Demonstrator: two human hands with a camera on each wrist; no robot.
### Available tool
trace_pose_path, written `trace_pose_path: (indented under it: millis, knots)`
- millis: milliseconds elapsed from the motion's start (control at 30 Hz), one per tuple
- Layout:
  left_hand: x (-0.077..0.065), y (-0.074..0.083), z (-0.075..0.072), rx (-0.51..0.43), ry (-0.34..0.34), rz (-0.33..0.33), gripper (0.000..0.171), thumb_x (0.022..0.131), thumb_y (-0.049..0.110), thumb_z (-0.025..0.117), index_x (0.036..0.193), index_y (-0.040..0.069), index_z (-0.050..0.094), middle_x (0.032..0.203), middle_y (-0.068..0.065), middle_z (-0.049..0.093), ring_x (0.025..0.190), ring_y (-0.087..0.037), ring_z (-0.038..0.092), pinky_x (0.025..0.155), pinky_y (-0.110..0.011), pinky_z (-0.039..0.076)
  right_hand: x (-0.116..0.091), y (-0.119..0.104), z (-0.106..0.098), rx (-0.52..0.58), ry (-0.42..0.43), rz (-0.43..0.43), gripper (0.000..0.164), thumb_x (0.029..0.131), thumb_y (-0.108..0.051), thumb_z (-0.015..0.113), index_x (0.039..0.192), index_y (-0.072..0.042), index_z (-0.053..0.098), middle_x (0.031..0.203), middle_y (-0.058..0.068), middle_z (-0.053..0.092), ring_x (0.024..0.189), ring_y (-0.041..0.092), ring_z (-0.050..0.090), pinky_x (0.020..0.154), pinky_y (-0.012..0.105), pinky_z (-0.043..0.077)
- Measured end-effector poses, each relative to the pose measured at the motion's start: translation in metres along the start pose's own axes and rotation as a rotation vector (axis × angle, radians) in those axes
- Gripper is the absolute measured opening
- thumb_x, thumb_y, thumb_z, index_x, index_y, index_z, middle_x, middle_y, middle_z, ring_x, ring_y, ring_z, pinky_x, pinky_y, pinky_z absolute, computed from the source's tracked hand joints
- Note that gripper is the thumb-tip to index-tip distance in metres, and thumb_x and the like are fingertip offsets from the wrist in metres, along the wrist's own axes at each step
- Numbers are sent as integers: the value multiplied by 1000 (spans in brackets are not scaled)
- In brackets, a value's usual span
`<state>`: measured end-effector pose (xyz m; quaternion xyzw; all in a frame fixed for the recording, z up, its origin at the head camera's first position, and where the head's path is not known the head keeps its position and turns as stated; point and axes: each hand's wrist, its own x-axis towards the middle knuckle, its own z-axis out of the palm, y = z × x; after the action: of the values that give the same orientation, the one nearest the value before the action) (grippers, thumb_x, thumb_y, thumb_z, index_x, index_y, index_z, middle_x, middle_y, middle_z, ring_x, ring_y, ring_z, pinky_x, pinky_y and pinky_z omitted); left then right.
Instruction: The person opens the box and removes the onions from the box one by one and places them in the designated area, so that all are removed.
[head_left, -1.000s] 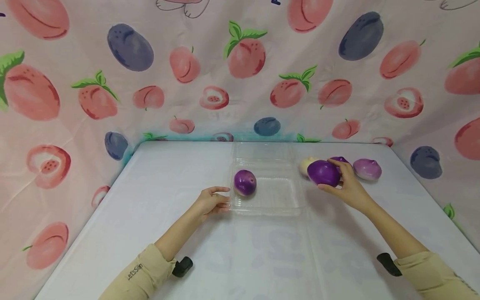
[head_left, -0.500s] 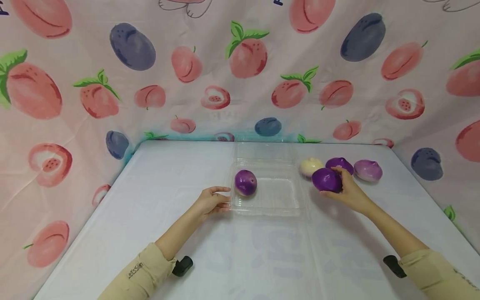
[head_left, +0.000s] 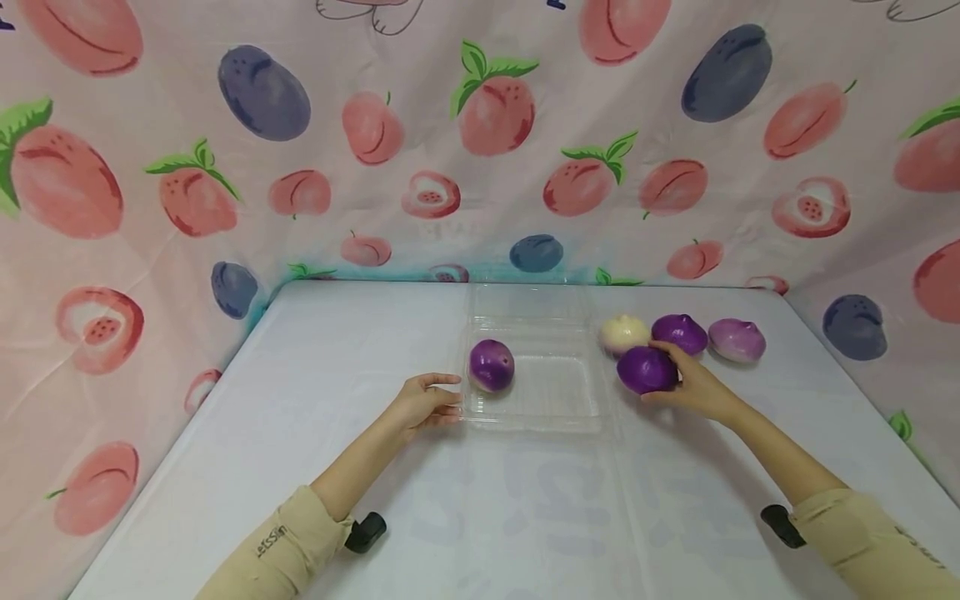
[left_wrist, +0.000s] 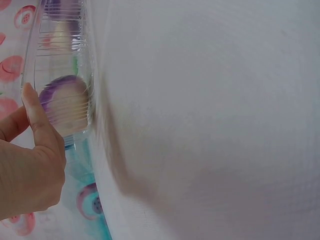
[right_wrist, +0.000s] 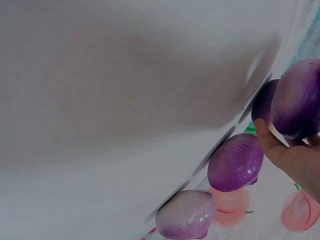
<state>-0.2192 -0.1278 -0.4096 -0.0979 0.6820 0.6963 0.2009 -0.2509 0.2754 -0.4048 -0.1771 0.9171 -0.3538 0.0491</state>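
Observation:
My right hand (head_left: 693,385) grips a dark purple onion (head_left: 647,370) low over the table, just right of a clear plastic box (head_left: 558,422). Fingers and thumb bracket the onion's right side. In the right wrist view the same purple onion (right_wrist: 300,97) has a paler patch, and a darker rounded shape shows partly behind it. Inside the box, at its left end, lies another purple onion (head_left: 491,366). My left hand (head_left: 420,404) touches the box's left edge with extended fingers; in the left wrist view a fingertip (left_wrist: 30,92) rests at the rim.
Behind my right hand sit a pale yellow onion (head_left: 624,335), a purple onion (head_left: 680,334) and a light purple onion (head_left: 737,342). The box's clear lid (head_left: 528,302) lies folded back toward the fruit-print cloth (head_left: 427,108). A white cover spans the table (head_left: 360,333).
My right hand has lowered the dark purple onion and brought it nearer to me, uncovering more of the yellow and purple onions behind. My left hand has stayed at the box.

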Motion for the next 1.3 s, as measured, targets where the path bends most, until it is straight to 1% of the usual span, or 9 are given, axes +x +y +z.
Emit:
trace_pose_path:
  millis: [67,167,300,500,733,933,1100,1300]
  knots:
    - [0,0,1,1,1,-5,44,89,-3,56,131,-5,46,74,-3,61,55,-6,60,57,-16,59,0,0,0,-15,-19,15,84,78,-19,77,139,9,26,139,40,29,125,58,33,103,70,34]
    - [0,0,1,-2,5,-3,44,89,-3,56,131,-5,46,74,-3,61,55,-6,60,57,-16,59,-1,0,0,-28,-44,27,84,78,-22,76,139,8,26,139,40,29,125,58,33,102,71,34]
    - [1,-1,0,-10,8,7,44,89,-4,55,131,-7,45,73,-3,61,55,-7,60,57,-16,59,-2,1,-1,-39,-67,24,85,77,-22,76,140,7,26,139,40,29,124,59,34,101,72,33]
    - [1,-1,1,-12,13,4,44,88,-5,56,131,-6,46,72,-3,61,54,-7,60,56,-16,59,-2,4,1,-34,-86,3,85,77,-20,76,140,6,25,141,40,25,125,60,31,101,74,31]
    - [0,0,1,-12,5,-2,44,88,-4,56,131,-6,46,72,-2,59,54,-6,60,56,-15,58,-5,4,1,-38,-108,33,86,78,-23,76,141,3,23,143,40,22,126,60,29,101,75,29]
    - [1,0,2,-20,5,-3,44,88,-5,56,131,-6,46,71,-2,59,54,-6,60,55,-15,58,-5,5,0,-27,-117,39,87,79,-24,75,142,2,21,142,41,23,125,60,30,100,75,31]
    - [0,0,1,-20,5,6,44,89,-5,55,131,-7,45,72,-3,59,55,-7,60,56,-16,59,-4,6,-1,-29,-122,49,86,80,-27,75,142,0,22,142,40,24,125,60,31,99,75,32]
    - [-1,0,2,-15,9,2,44,88,-5,56,131,-6,46,72,-2,58,55,-7,60,56,-16,59,-3,6,-3,-28,-103,3,80,80,-22,75,139,3,27,141,38,29,123,59,34,97,74,35]
